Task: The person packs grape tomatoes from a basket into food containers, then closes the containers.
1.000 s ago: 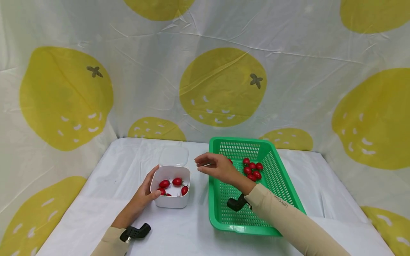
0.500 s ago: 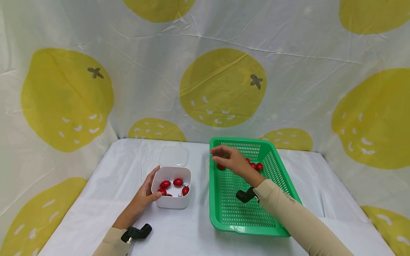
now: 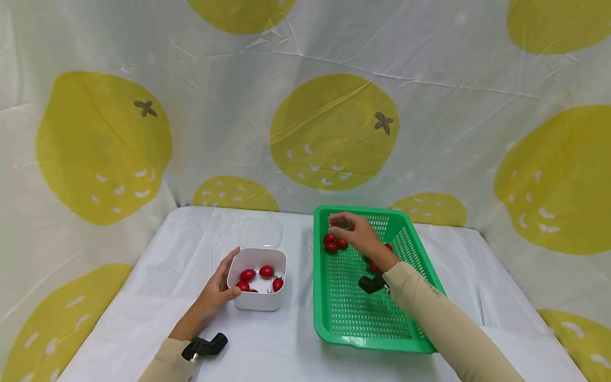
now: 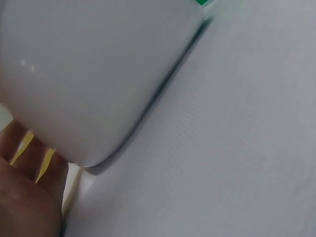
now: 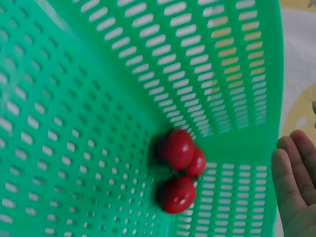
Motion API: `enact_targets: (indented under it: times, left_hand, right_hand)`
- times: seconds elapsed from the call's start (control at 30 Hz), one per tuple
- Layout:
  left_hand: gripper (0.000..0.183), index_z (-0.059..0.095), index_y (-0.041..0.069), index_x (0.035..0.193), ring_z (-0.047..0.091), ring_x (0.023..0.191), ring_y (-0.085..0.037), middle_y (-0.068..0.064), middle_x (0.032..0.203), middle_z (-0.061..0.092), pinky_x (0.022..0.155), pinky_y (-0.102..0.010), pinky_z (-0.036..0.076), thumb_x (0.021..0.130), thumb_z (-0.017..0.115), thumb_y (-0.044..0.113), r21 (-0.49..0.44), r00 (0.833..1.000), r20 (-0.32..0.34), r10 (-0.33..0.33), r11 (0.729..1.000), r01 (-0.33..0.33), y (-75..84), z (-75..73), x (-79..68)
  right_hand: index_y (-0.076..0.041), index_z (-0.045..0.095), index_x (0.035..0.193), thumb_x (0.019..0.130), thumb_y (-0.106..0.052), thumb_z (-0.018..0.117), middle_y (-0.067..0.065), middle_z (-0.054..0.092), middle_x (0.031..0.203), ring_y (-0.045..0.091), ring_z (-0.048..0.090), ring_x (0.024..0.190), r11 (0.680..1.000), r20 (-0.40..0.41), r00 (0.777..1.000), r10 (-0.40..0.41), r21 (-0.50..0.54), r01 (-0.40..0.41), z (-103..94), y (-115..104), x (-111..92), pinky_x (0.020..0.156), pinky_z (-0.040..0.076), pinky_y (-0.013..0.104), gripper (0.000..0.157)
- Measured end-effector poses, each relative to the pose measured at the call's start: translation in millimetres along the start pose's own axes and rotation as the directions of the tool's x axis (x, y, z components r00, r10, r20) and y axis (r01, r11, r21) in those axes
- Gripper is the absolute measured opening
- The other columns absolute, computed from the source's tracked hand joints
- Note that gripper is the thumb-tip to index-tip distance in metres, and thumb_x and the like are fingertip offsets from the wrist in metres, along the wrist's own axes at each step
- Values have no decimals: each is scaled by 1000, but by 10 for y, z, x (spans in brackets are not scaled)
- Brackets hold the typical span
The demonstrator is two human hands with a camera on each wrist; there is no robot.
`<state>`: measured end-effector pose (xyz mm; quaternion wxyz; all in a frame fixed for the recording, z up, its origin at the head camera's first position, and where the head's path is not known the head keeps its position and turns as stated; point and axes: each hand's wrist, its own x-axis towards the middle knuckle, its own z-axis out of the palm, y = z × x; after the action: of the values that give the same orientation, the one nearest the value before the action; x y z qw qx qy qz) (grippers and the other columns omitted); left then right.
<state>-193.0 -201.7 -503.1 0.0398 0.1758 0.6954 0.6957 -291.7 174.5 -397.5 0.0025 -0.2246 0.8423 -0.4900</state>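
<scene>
My left hand (image 3: 215, 291) grips a white square food container (image 3: 258, 302) by its left side, thumb over the front rim. Several cherry tomatoes (image 3: 247, 275) with green stems lie inside it. In the left wrist view the container's smooth wall (image 4: 98, 74) fills the upper left, fingers (image 4: 29, 153) against it. Over the back left of a green slotted basket (image 3: 329, 297) hovers my right hand (image 3: 360, 234), fingers fairly straight, holding nothing visible. Below its fingertips sit 3 cherry tomatoes (image 3: 330, 248), clustered in a corner in the right wrist view; other tomatoes (image 3: 374, 267) are partly behind the wrist.
A translucent lid (image 3: 261, 233) lies on the white tablecloth (image 3: 267, 350) just behind the container. The basket's raised rim stands between the container and the tomatoes on the right. A lemon-print curtain (image 3: 229, 116) hangs behind the table.
My right hand has moved right, from the gap beside the container to over the basket's back left, uncovering the tomatoes there. The left hand stays on the container.
</scene>
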Motion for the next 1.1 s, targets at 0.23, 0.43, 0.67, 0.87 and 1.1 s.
enact_targets:
  times: [0.23,0.43,0.67,0.87,1.1]
  left_hand:
    - [87,18,26,155,19,141,-35,-12,157,20,105,-20,33,86,72,27,-34,1000,9,23,999,-23,-20,-8,-3]
    - [84,19,31,154,21,141,-33,-9,157,22,104,-19,33,87,70,27,-3,1000,6,7,1000,-7,-18,-8,-2]
    - [84,18,31,154,21,142,-33,-10,157,22,110,-37,28,88,70,26,17,1000,9,0,1000,0,3,-17,9]
    - [82,17,31,154,18,142,-35,-11,158,21,110,-58,18,89,66,20,29,1000,11,-5,1000,5,-9,-17,7]
    - [82,17,31,154,15,143,-35,-9,159,17,111,-60,17,88,64,15,17,1000,5,-9,1000,9,-6,12,-2]
  right_hand:
    - [-1,58,127,94,-20,64,19,60,126,33,58,112,998,-33,999,38,-57,-40,-49,135,35,93,46,51,39]
    - [-2,60,125,93,-20,66,15,62,123,30,58,112,991,-41,995,94,-90,-98,-85,215,60,93,47,48,37]
    - [-3,63,122,92,-17,67,14,65,118,30,60,108,977,-52,994,98,-183,-106,-84,327,87,91,48,48,34]
    - [-1,63,121,92,-13,66,17,65,117,32,60,108,971,-58,992,111,-207,-121,-78,391,72,91,48,48,32]
    - [0,64,119,91,-11,66,18,65,115,32,61,106,964,-49,992,113,-238,-122,-66,436,51,89,49,47,30]
